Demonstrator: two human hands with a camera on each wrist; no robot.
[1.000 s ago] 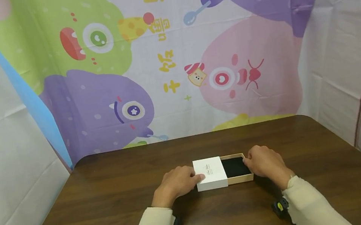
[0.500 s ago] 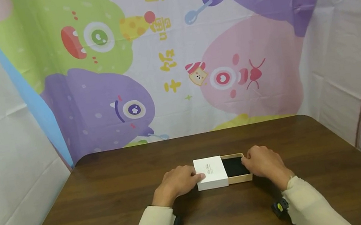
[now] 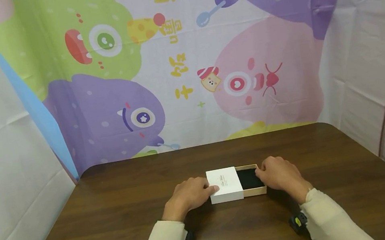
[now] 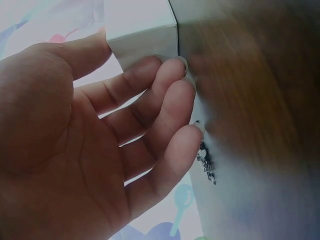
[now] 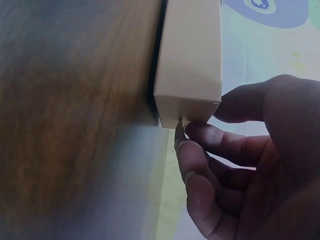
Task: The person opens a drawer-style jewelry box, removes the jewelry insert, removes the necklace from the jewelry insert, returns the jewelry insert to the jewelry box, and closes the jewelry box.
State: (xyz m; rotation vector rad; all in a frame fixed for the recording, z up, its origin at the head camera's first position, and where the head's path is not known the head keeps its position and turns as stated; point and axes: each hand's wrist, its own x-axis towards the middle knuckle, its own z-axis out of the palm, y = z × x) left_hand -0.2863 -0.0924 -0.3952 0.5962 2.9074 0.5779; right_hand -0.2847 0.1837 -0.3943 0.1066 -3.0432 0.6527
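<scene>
A drawer-style gift box lies on the table, its white sleeve on the left and its tan drawer sticking out to the right. Black lining shows inside the drawer. My left hand holds the sleeve's left end, thumb on top and fingertips against the end face. At the drawer's outer end, my right hand grips with the thumb over the rim and fingers against the end wall. A small pull tab juts from that wall by the fingertips in the right wrist view.
The dark wood table extends around the box on every side. Behind it hangs a cartoon-print cloth, with pale cloth walls left and right. Dark wrist devices sit under both forearms.
The drawer has slid a little left into the sleeve, so less of it sticks out. My right hand has moved left with it; the left hand and sleeve stay nearly still.
</scene>
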